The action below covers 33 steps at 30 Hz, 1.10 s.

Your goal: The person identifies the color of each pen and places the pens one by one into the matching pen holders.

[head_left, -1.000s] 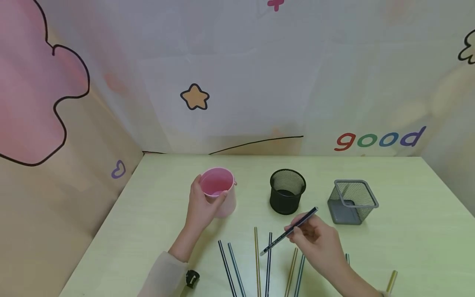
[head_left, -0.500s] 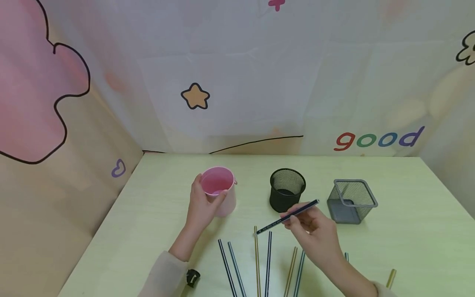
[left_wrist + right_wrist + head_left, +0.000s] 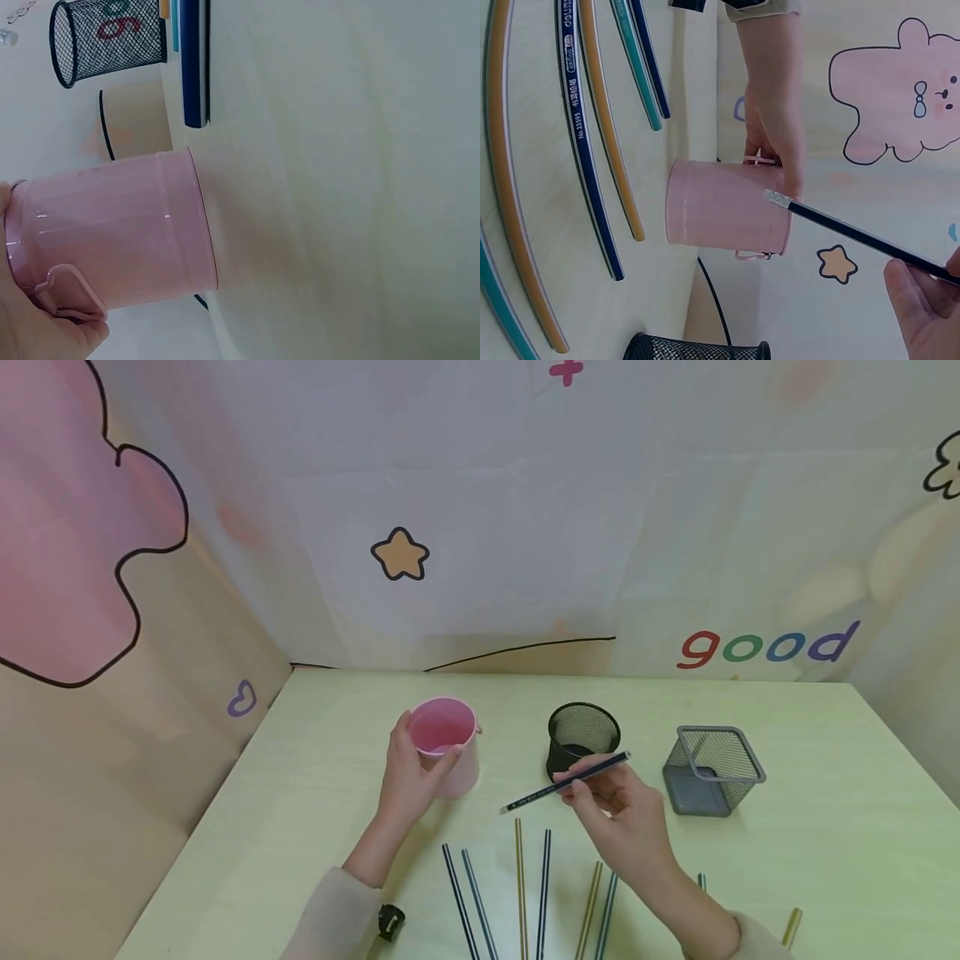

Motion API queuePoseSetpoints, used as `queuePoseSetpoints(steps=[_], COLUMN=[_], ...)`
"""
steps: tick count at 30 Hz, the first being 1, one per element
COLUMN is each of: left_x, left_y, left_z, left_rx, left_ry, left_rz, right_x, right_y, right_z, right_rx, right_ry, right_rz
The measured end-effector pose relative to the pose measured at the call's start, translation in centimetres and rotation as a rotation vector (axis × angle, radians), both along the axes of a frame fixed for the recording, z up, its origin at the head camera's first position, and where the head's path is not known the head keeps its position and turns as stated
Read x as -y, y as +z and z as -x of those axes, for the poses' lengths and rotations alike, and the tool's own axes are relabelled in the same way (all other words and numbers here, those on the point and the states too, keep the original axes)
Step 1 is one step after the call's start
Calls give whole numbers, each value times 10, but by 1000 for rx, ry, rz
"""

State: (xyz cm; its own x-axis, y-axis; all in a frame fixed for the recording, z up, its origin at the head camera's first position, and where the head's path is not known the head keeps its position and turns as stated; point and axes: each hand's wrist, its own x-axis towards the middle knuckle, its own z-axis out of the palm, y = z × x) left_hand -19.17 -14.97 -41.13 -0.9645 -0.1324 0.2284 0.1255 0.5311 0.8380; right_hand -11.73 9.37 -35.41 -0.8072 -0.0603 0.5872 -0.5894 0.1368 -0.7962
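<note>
A small pink bucket (image 3: 462, 770) stands at the left of the table; my left hand (image 3: 408, 785) holds it near the rim, thumb on the near side. In the left wrist view the bucket's side handle (image 3: 71, 292) shows by the thumb. My right hand (image 3: 630, 827) pinches a dark blue pencil (image 3: 536, 795) above the table, in front of the black mesh cup (image 3: 562, 760). The pencil's white eraser end (image 3: 778, 198) points left toward the bucket and is the lower end in the head view.
Several pencils lie along the near table, among them a yellow pencil (image 3: 519, 877), a dark blue one (image 3: 543, 885) and a teal one (image 3: 474, 893). A grey mesh basket (image 3: 705, 789) stands right of the black cup. A printed cloth (image 3: 510, 568) hangs behind the table.
My right hand has moved left and farther from me, with the pencil now lying flatter and its eraser end nearer the bucket. The left hand and bucket stay in place.
</note>
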Motion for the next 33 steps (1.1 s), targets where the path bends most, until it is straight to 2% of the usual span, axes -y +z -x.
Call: queuePoseSetpoints(steps=[13,19,26,33], left_x=[-2,-4,-2,1], left_y=[0,-1,-2,0], left_z=[2,3,3,1], left_rx=[5,1,0,38], left_ry=[3,-4,0,2], left_rz=[3,-17,-11,-21], right_x=[8,10,12,19], right_y=[1,1,2,9], right_z=[13,17,20,26], right_rx=[-125,-155,-166,-195], right_ry=[28,46,15,39], right_rz=[46,65,14,9])
